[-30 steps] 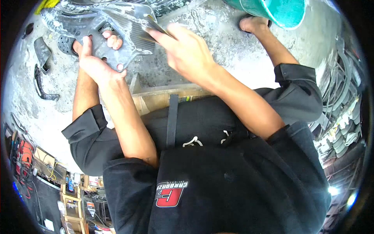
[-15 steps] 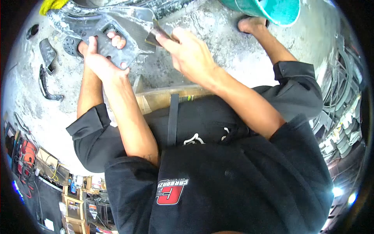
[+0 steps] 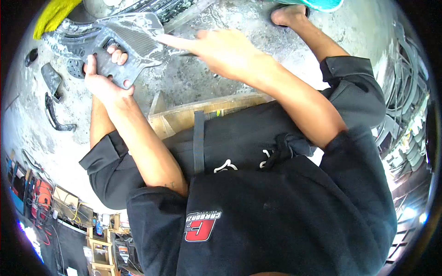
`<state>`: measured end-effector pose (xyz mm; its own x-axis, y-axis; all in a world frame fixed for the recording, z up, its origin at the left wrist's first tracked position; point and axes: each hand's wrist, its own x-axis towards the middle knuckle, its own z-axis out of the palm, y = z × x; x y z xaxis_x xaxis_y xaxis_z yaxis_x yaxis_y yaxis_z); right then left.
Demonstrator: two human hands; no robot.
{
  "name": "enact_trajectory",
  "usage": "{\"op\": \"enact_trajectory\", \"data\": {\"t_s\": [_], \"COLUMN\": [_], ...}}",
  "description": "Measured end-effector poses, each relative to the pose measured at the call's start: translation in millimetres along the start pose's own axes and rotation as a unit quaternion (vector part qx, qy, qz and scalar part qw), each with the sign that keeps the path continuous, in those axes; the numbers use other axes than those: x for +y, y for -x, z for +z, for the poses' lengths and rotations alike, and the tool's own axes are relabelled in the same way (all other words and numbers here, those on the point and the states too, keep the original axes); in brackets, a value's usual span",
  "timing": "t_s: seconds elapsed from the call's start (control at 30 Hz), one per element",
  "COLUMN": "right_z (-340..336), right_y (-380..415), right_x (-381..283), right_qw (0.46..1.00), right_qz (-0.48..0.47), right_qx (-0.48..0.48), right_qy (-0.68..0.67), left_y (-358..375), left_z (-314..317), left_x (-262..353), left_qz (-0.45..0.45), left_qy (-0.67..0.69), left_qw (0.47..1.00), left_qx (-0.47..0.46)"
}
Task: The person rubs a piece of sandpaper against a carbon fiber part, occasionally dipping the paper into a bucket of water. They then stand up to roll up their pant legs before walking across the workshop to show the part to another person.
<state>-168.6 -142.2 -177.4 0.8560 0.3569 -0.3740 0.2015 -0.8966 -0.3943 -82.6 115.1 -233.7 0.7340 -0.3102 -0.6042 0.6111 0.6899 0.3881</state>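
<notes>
A grey-black panel (image 3: pixel 136 43) with a woven, carbon-fibre look and several holes is tilted in front of me. My left hand (image 3: pixel 107 83) grips its lower left part, with fingertips showing through a cutout. My right hand (image 3: pixel 232 53) is at the panel's right edge, its index finger stretched out and touching near the upper corner. Below that finger pokes a dark edge of a folded sheet (image 3: pixel 186 54), apparently sandpaper, held by the other fingers, which are mostly hidden.
Behind the panel lies a long, whitish-streaked black part (image 3: pixel 184 16). A yellow cloth (image 3: pixel 57 18) hangs at upper left, a teal bucket (image 3: pixel 324 3) stands at upper right. Loose black pieces (image 3: pixel 52 80) lie on the floor at left. Under me is a wooden seat (image 3: pixel 179 119).
The panel and my left hand have shifted left and down in view. My right index finger has straightened onto the panel's edge, and the brown sheet is now mostly hidden.
</notes>
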Motion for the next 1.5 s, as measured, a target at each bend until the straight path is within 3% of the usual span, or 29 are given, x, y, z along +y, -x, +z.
{"op": "enact_trajectory", "data": {"t_s": [0.03,0.13,0.3,0.37,0.47,0.53,0.67,0.7,0.73,0.8,1.0,1.07,1.2,1.27,1.3,1.4,1.5], "right_z": [-2,-6,-25,-33,-3,15,37,37,36,29,35,35,37,36,36,38,38], "right_y": [-13,-35,0,12,-3,-15,-12,-12,-13,-14,-20,-18,-33,-13,-12,-41,-26], "right_x": [-4,-5,13,16,8,-6,-18,-20,-22,-28,-30,-30,-37,-45,-48,-43,-52], "right_qw": [1.0,0.999,0.992,0.972,0.94,0.926,0.931,0.924,0.926,0.957,0.957,0.96,0.954,0.951,0.956,0.941,0.947], "right_qz": [0.004,0.012,0.02,0.033,-0.005,-0.002,0.012,0.011,0.005,0.013,-0.007,0.008,0.011,0.026,0.046,0.018,0.043], "right_qx": [-0.021,-0.01,0.106,0.203,0.267,0.256,0.233,0.254,0.249,0.247,0.255,0.242,0.271,0.266,0.237,0.301,0.283], "right_qy": [-0.005,0.038,0.061,-0.112,-0.215,-0.277,-0.28,-0.284,-0.285,-0.151,-0.138,-0.142,-0.131,-0.156,-0.168,-0.153,-0.143], "left_y": [-1,-4,0,-3,-2,-3,-1,0,0,0,2,1,0,1,2,-2,5], "left_z": [1,-3,-1,-5,-5,-5,-5,17,22,23,29,36,23,22,21,21,19], "left_x": [-3,-2,-2,1,4,4,4,-4,-4,-5,-5,-5,-7,-1,0,-2,-6], "left_qz": [0.042,0.047,0.075,0.038,0.045,0.041,0.018,0.043,0.047,0.03,0.022,0.009,0.021,-0.023,0.005,0.017,-0.002], "left_qy": [-0.005,0.005,-0.021,-0.012,-0.055,-0.051,-0.044,-0.098,-0.094,-0.093,-0.145,-0.082,-0.117,-0.115,-0.049,-0.055,-0.091], "left_qw": [0.998,0.998,0.996,0.999,0.997,0.998,0.998,0.986,0.985,0.984,0.976,0.982,0.98,0.983,0.992,0.991,0.986], "left_qx": [0.038,0.052,0.042,0.022,0.024,0.025,0.042,0.129,0.135,0.149,0.163,0.171,0.159,0.142,0.113,0.121,0.138]}}
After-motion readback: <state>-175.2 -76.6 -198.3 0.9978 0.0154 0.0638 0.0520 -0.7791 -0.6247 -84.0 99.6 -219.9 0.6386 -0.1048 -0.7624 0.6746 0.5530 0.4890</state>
